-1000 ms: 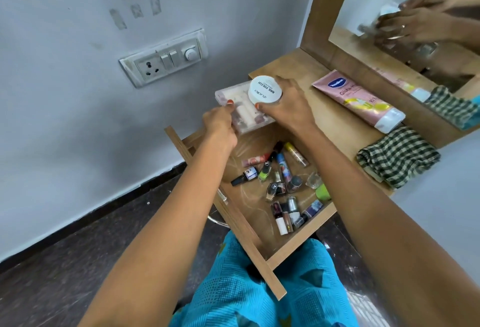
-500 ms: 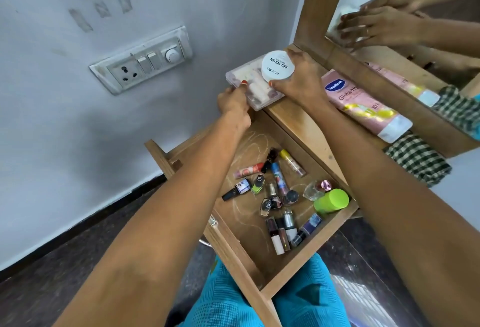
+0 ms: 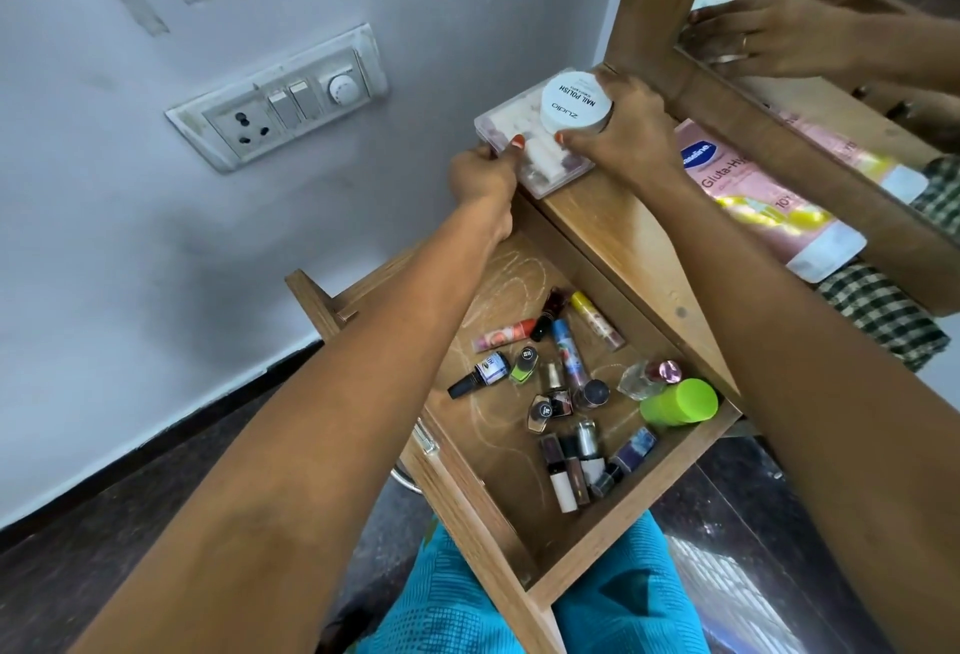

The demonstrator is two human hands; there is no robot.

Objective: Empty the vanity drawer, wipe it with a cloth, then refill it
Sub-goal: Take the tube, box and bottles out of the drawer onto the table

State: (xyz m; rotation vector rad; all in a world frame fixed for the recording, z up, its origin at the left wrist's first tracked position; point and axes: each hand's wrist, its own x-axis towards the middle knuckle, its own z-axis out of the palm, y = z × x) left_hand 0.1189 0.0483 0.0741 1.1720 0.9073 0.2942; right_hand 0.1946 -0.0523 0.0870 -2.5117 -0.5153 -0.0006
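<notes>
Hands: left hand (image 3: pixel 480 175) pinching clear flat plastic case (image 3: pixel 524 157), right hand (image 3: pixel 623 134) clasping white round nail-polish tub (image 3: pixel 574 105) atop it, at wooden vanity top (image 3: pixel 623 232) corner. Emptying barely begun: small varnish bottles (image 3: pixel 558 388), lime-green cylinder (image 3: pixel 678 401) in open wooden drawer (image 3: pixel 613 555). Green checked cloth (image 3: pixel 883 321) lying aside; wiping, refilling pending.

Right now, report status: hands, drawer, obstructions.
Left hand pinches clear case; right hand grips white jar atop it. Drawer open, small bottles inside, not yet emptied. Nothing blocking.
</notes>
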